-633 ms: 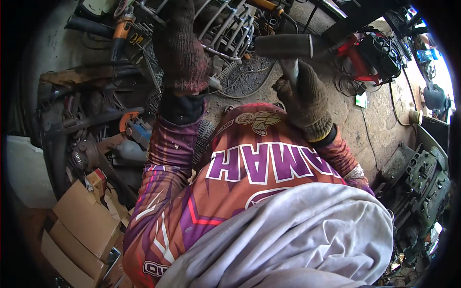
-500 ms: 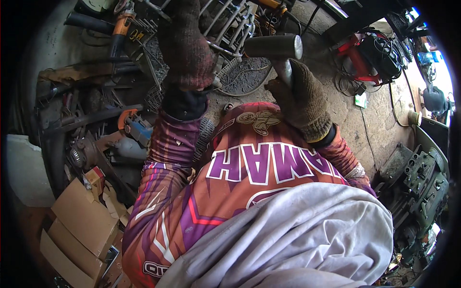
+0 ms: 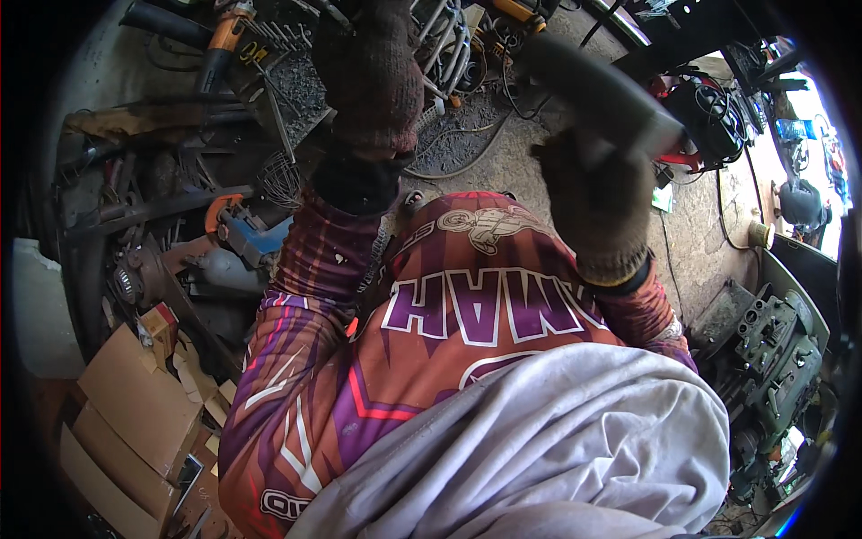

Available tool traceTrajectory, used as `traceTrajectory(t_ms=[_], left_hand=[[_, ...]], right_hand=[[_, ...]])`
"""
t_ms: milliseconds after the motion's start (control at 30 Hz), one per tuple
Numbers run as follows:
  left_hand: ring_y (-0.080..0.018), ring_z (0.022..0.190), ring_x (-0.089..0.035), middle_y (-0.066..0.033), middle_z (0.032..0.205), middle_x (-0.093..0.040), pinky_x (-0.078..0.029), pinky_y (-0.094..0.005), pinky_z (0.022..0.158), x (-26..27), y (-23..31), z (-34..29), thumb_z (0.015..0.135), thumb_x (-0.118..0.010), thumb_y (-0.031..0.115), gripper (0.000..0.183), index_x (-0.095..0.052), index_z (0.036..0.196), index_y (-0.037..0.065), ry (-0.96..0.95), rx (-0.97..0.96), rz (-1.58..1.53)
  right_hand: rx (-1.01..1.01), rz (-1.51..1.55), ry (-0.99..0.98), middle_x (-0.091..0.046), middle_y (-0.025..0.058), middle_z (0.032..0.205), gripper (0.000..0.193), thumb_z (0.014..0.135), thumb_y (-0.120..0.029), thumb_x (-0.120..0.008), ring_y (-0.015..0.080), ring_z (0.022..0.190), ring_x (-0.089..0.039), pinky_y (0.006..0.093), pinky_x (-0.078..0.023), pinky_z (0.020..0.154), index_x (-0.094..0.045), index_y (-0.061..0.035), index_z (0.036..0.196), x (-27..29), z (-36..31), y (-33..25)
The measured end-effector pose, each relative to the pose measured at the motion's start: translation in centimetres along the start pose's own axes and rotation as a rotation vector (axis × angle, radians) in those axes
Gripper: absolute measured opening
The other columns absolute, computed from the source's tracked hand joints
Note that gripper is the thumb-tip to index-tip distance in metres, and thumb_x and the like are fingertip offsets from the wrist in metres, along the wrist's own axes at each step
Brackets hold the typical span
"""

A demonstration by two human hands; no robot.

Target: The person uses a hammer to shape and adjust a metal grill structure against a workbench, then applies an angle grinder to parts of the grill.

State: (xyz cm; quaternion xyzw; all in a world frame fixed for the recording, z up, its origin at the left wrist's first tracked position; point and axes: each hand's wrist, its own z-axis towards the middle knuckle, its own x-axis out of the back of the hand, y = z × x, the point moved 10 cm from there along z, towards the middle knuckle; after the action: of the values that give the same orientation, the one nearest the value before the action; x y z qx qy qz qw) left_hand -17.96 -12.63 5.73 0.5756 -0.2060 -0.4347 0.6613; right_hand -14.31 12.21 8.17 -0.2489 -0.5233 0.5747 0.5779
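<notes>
My right hand (image 3: 597, 198), in a brown knit glove, is closed around the handle of a hammer (image 3: 620, 103). Its thick metal head is raised in front of the glove and smeared by motion. My left hand (image 3: 373, 76), in a dark reddish-brown knit glove, reaches up to the top edge of the view, where its fingers cannot be made out. Just right of it are several bent metal rods (image 3: 444, 40) in a bundle. Dark grit (image 3: 458, 148) lies on the floor below them.
An orange-and-black power tool (image 3: 224, 45) lies at upper left, above scrap metal and a blue tool (image 3: 256, 238). Cardboard (image 3: 139, 404) is at lower left. A red-and-black machine with cables (image 3: 705, 112) stands at upper right, and a green-grey metal machine (image 3: 772, 346) at right.
My right hand has moved up and to the right with the hammer, whose head has swung rightward. My left hand sits slightly farther right in view, partly because the view has shifted.
</notes>
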Motion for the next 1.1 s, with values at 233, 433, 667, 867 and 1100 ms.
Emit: traceTrajectory(t_ms=[233,433,667,867,1100], left_hand=[[-0.0279,0.093,-0.067,-0.0135,0.104,-0.067,-0.053,-0.0388,0.079,-0.7,1.9,0.3,0.088,-0.066,0.013,0.039,-0.060,0.125,0.005,0.057,-0.156,0.049],[-0.0266,0.086,-0.063,-0.0120,0.102,-0.065,-0.052,-0.0406,0.075,0.1,4.9,1.1,0.089,-0.065,0.019,0.037,-0.061,0.124,0.006,0.005,-0.488,0.790],[-0.0384,0.077,-0.063,-0.0195,0.095,-0.065,-0.051,-0.0439,0.069,-0.1,5.5,0.5,0.080,-0.068,0.014,0.043,-0.060,0.122,0.009,0.120,-0.601,0.733],[-0.0379,0.089,-0.064,-0.0200,0.101,-0.066,-0.051,-0.0451,0.078,2.2,4.0,1.4,0.080,-0.067,0.010,0.045,-0.061,0.124,0.010,0.177,-0.094,0.408],[-0.0338,0.093,-0.065,-0.0185,0.105,-0.068,-0.052,-0.0421,0.083,-1.2,4.9,0.8,0.079,-0.069,0.007,0.048,-0.060,0.126,0.009,-0.050,-0.637,1.118]], right_hand=[[-0.138,-0.430,-0.146,-0.068,0.0210,0.096,0.039,0.086,-0.023,-0.072,0.0391,0.088,-0.068,0.0452,-0.055,0.073,-0.060,-0.0069,0.119,-1.6,0.2,2.8],[0.018,-0.205,0.009,-0.070,0.0159,0.095,0.037,0.085,-0.019,-0.073,0.0331,0.086,-0.071,0.0402,-0.057,0.073,-0.060,-0.0057,0.117,0.2,0.5,-0.5],[-0.066,-0.589,-0.222,-0.069,0.0164,0.094,0.035,0.087,-0.024,-0.068,0.0371,0.087,-0.069,0.0445,-0.056,0.073,-0.059,-0.0083,0.118,-2.2,1.4,1.3],[0.177,-0.155,0.010,-0.066,0.0155,0.099,0.041,0.088,-0.002,-0.065,0.0293,0.087,-0.068,0.0411,-0.056,0.075,-0.048,-0.0037,0.125,0.5,2.2,-3.8],[-0.024,-0.526,-0.212,-0.069,0.0185,0.093,0.035,0.087,-0.017,-0.069,0.0376,0.085,-0.069,0.0444,-0.056,0.069,-0.056,-0.0102,0.119,-2.4,1.7,1.6]])
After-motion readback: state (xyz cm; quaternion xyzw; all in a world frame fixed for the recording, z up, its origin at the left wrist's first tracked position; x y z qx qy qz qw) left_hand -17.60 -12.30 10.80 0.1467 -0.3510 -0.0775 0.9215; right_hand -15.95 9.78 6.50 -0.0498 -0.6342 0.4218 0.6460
